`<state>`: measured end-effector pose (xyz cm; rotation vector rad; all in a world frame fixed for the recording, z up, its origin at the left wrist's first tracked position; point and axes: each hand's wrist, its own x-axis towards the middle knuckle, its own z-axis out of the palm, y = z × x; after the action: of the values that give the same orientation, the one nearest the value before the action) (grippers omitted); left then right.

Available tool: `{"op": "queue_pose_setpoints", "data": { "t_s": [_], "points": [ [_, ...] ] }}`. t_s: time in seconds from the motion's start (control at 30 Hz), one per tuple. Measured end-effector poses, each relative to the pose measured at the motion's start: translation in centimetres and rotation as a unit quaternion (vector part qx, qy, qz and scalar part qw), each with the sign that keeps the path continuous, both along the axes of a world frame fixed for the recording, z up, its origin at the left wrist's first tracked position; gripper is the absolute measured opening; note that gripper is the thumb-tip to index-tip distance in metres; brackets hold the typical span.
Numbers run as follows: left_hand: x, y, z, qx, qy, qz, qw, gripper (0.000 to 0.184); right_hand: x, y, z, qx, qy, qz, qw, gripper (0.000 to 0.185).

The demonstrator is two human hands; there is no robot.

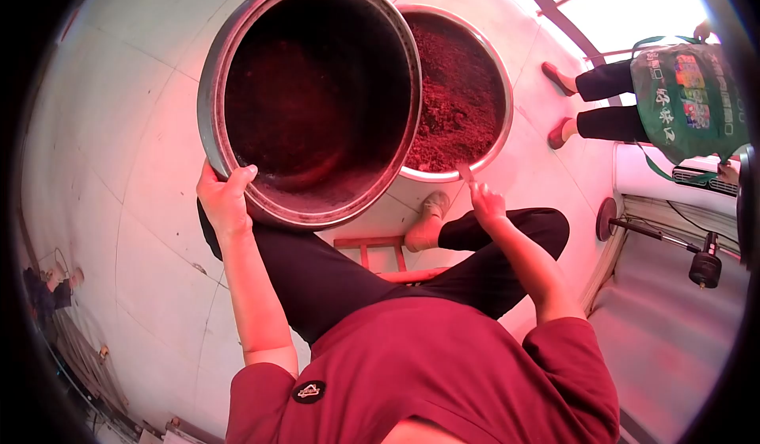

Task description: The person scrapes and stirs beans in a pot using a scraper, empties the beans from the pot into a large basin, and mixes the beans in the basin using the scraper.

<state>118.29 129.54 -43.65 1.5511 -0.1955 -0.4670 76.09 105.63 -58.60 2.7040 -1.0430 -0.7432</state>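
My left hand (pixel 226 198) grips the lower left rim of a large dark round pot (pixel 317 103), its thumb over the edge. The pot is tilted so that its inside faces me; dark stains coat the bottom. Behind it and to the right, partly covered by the pot, stands a wide metal basin (pixel 508 103) holding crumbly reddish material (pixel 455 95). My right hand (pixel 488 203) is closed round the handle of a small flat tool (pixel 465 173), whose tip is at the basin's lower rim.
Beyond the basin at right, a person (pixel 609 103) stands with a green printed bag (pixel 689 99). A red low frame (pixel 384 255) lies between my legs on the tiled floor (pixel 142 167). A black rod-mounted device (pixel 704 268) is at far right.
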Motion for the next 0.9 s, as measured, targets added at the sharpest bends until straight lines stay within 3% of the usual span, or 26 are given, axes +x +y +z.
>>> {"op": "queue_pose_setpoints", "data": {
  "t_s": [0.17,0.23,0.33,0.4,0.53,0.63,0.77,0.8,0.9],
  "points": [
    [0.0,-0.3,0.3,0.004,-0.003,0.002,1.000,0.040,-0.6,-1.0,3.1,0.060,0.053,-0.001,0.997,0.020],
    [-0.2,-0.3,0.7,-0.006,-0.004,0.007,1.000,0.040,-0.4,-2.8,5.2,0.075,0.018,-0.001,0.997,0.025],
    [0.2,0.2,0.0,0.023,0.006,0.006,1.000,0.039,-0.3,-5.7,4.2,0.064,-0.093,-0.193,0.975,0.027],
    [0.3,0.2,-0.2,0.011,0.007,-0.003,1.000,0.039,0.0,-7.5,2.9,0.097,-0.124,-0.383,0.910,0.034],
    [0.2,0.2,-0.3,-0.001,0.003,-0.008,1.000,0.039,-1.2,-7.9,-2.0,0.058,-0.174,-0.447,0.875,0.041],
    [0.3,0.4,-0.4,0.020,0.006,-0.006,1.000,0.039,0.8,-6.5,-1.5,0.017,-0.141,-0.400,0.905,0.046],
    [-0.1,-0.1,0.2,-0.002,-0.002,0.008,1.000,0.035,3.7,-5.8,0.9,0.127,-0.144,-0.406,0.894,0.052],
    [0.0,0.0,-0.1,0.004,-0.006,0.005,1.000,0.035,3.6,-5.6,0.5,0.125,-0.166,-0.354,0.912,0.054],
    [0.2,0.3,-0.1,0.001,0.005,-0.004,1.000,0.038,3.8,-4.6,-1.8,0.248,-0.221,-0.417,0.846,0.057]
  ]
}}
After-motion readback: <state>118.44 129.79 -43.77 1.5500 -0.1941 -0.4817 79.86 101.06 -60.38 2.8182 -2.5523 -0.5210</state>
